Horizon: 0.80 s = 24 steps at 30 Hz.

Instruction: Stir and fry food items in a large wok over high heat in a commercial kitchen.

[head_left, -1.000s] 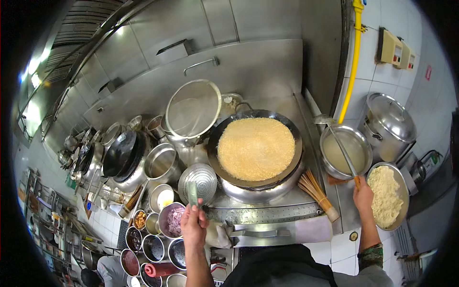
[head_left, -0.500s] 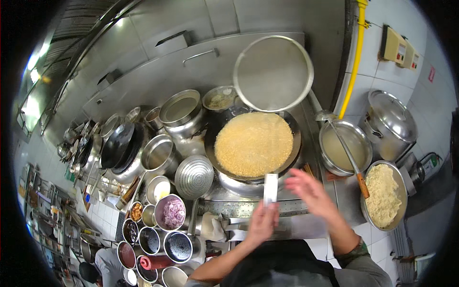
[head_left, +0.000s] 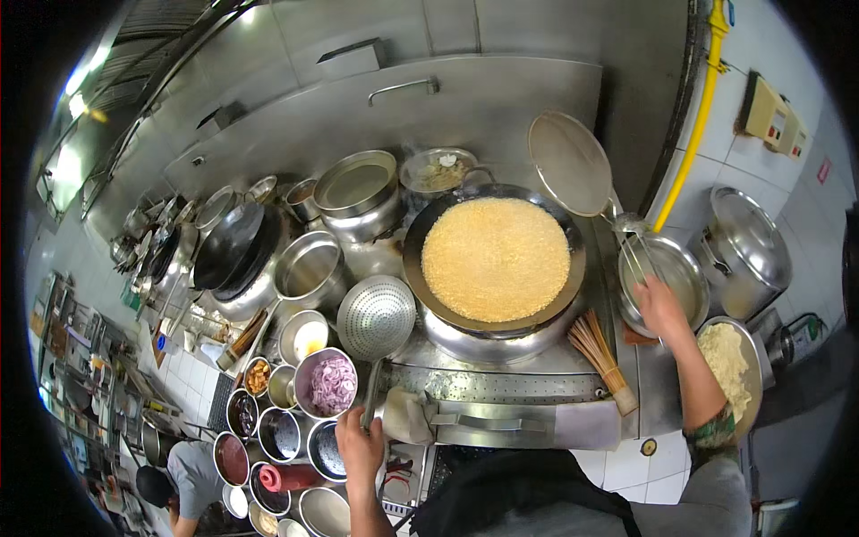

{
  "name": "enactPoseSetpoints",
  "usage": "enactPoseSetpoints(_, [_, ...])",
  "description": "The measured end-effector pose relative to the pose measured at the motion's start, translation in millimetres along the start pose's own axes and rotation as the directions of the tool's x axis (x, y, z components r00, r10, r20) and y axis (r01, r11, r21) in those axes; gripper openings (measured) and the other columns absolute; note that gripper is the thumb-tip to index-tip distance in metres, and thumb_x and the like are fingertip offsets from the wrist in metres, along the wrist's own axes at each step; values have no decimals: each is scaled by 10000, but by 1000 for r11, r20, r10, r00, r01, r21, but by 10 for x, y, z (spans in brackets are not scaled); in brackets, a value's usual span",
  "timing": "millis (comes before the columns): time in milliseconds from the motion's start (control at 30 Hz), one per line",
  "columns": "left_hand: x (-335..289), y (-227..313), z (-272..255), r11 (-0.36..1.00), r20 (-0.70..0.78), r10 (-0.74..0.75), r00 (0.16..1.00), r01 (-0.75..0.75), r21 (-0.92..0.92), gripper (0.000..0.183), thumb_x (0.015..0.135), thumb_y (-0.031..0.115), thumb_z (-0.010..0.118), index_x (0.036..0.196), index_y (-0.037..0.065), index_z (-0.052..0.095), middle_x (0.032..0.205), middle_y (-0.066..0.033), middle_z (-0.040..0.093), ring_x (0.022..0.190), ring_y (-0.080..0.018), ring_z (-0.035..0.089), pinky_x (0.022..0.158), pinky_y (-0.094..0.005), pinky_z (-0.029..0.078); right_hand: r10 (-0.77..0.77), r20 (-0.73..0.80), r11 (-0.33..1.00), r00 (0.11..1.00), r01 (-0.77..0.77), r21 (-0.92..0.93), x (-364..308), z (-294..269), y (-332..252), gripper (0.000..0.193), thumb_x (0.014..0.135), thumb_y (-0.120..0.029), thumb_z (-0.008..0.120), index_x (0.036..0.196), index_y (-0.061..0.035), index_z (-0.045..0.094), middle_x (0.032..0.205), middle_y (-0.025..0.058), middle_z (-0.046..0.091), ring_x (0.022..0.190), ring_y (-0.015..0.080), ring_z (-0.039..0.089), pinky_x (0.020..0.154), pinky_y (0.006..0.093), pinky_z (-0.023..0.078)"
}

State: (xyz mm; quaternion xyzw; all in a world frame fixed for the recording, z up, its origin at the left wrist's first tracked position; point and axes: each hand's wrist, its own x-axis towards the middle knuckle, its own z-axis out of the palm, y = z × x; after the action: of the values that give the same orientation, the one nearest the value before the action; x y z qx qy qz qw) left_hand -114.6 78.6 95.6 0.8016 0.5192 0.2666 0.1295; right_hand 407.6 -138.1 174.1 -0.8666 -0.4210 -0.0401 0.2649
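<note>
A perforated skimmer lies to the left of the wok, bowl up, and my left hand is closed around its handle. My right hand is closed on the slim handle of a ladle, over the steel pot of pale liquid. My fingers and forearm hide part of the ladle's handle. Between my hands, a black wok sits on the burner, full of frothy, golden-yellow bubbling contents. A round fine-mesh strainer leans tilted behind the wok's right side.
A bamboo brush lies right of the wok. Bowls of sliced onion and sauces crowd the left, with a red squeeze bottle. At far right stand a batter-filled bowl and a lidded pot. Another person is lower left.
My left hand has moved left from a pale rectangular object to the skimmer's handle. My right hand has gone from open to the ladle. The mesh strainer now appears farther right, turned more edge-on.
</note>
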Motion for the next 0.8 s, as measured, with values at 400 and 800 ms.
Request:
enactPoseSetpoints(400, [32,-321,241,964,208,-261,943,267,-5,507,867,191,681,1315,-16,566,1278,-258,605,1164,-431,592,989,-473,475,265,764,852,588,-513,100,455,-213,-248,206,1010,-142,474,1086,21,577,659,93,549,495,237,543,454,419,461])
enactPoseSetpoints(800, [583,-266,400,-301,839,-222,496,784,-543,306,985,197,607,1202,-10,549,911,-92,597,686,-177,570,600,-288,509,-29,869,157,494,-857,492,-650,269,-466,222,1040,-205,547,1160,-19,547,623,-45,413,440,65,372,380,257,321])
